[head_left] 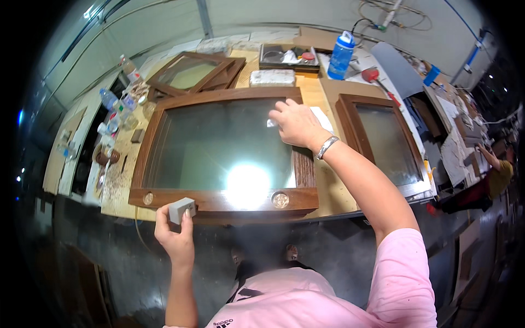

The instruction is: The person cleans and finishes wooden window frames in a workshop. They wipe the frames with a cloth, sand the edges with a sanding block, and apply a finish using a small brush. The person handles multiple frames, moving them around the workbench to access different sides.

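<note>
A brown wooden frame with a glass pane (219, 145) lies flat on the workbench before me, two round inlays showing on its near rail. At the frame's near left edge, my left hand (176, 232) pinches a small grey sanding block (181, 210) between thumb and fingers. My right hand (298, 123) reaches over the upper right part of the pane with its fingers curled down. A bit of thin white material (270, 123) shows at those fingertips, and more white (321, 118) appears beside the wrist; whether it is paper or cloth I cannot tell.
Smaller glazed frames stand at the right (385, 139) and lie stacked at the back left (188, 74). Behind are a white block (272, 77), a black tray (289, 57) and a blue bottle (341, 56). Several bottles (127, 116) line the left side. Another person (495, 175) is far right.
</note>
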Motion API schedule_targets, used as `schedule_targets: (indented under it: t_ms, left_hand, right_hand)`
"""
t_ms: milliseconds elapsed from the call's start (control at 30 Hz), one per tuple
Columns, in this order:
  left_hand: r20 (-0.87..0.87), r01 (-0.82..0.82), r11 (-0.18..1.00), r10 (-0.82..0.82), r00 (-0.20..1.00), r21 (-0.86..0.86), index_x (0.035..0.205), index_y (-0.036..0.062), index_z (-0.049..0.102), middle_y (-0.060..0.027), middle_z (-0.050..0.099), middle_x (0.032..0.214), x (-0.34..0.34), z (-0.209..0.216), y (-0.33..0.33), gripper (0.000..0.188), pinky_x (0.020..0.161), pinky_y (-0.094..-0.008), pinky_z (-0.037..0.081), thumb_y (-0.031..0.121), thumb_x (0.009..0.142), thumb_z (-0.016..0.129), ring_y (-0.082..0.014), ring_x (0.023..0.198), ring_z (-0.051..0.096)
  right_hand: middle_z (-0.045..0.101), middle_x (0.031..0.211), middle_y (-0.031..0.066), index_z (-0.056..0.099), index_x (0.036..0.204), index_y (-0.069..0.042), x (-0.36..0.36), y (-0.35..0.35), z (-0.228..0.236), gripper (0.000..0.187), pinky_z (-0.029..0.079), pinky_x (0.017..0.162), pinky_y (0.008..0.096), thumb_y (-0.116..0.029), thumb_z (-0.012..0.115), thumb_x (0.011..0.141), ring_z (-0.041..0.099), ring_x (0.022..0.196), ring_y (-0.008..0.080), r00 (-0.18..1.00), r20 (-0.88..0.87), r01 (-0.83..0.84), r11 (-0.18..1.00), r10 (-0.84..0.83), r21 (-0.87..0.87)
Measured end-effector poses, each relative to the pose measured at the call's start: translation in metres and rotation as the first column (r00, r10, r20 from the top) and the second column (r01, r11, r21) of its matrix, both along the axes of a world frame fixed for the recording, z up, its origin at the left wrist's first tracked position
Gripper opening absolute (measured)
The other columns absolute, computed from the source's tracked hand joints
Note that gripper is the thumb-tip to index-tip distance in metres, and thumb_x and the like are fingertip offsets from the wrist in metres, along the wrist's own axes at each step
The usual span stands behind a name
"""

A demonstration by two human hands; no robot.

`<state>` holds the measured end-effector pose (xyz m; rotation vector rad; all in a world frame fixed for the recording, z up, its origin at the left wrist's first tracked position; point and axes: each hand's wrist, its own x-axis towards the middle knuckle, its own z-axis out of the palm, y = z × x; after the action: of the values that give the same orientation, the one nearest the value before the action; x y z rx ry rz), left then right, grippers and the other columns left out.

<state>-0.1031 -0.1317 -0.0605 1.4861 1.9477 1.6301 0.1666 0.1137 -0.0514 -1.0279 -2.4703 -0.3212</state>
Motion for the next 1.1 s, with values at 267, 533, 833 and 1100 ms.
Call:
schedule_targets:
  t_ms: [267, 533, 833, 1100]
  left_hand:
    - [-0.203, 0.372, 0.927, -0.356, 0.912, 0.047, 0.095, 0.0027, 0.061, -0.0111, 0.062, 0.085, 0.149, -0.006, 0.005, 0.031, 0.066, -0.0332, 0.049, 0.005, 0.067, 0.073, -0.0252, 0.073, 0.061]
    - [-0.316, 0.494, 0.865, -0.445, 0.838, 0.09, 0.1, 0.0016, 0.062, -0.0124, 0.066, 0.086, 0.183, -0.002, 0.014, 0.046, 0.061, -0.0382, 0.052, 0.005, 0.056, 0.075, -0.0301, 0.073, 0.065]
    - [-0.36, 0.507, 0.857, -0.446, 0.819, 0.091, 0.103, 0.001, 0.065, -0.014, 0.064, 0.087, 0.18, 0.013, 0.008, 0.049, 0.062, -0.037, 0.053, 0.011, 0.057, 0.075, -0.0299, 0.072, 0.064]
    - [-0.311, -0.1, 0.994, 0.111, 0.944, 0.052, 0.092, 0.0016, 0.063, -0.0097, 0.057, 0.081, 0.061, 0.017, -0.007, 0.024, 0.061, -0.0341, 0.046, -0.005, 0.07, 0.068, -0.0234, 0.069, 0.056]
  right_hand:
    - [0.057, 0.088, 0.0071, 0.062, 0.088, -0.01, 0.004, -0.002, -0.008, 0.014, 0.05, 0.073, 0.0393, -0.01, 0.059, 0.074, 0.058, 0.089, 0.0255, 0.999, -0.047, -0.014, 1.0, 0.014, 0.011]
    - [0.058, 0.087, 0.0066, 0.062, 0.086, -0.01, 0.009, 0.0, -0.011, 0.014, 0.049, 0.073, 0.0393, -0.011, 0.059, 0.073, 0.058, 0.089, 0.025, 0.997, -0.078, 0.025, 1.0, -0.025, 0.002]
    - [0.059, 0.091, 0.0081, 0.063, 0.087, -0.008, 0.002, -0.002, -0.009, 0.015, 0.049, 0.076, 0.0393, -0.011, 0.059, 0.074, 0.058, 0.093, 0.0257, 0.995, -0.1, 0.008, 0.999, -0.013, -0.047]
    - [0.055, 0.088, 0.0077, 0.062, 0.09, -0.009, 0.005, -0.001, -0.008, 0.017, 0.048, 0.073, 0.0397, -0.01, 0.059, 0.074, 0.055, 0.09, 0.0269, 0.992, -0.124, 0.002, 0.999, -0.006, -0.032]
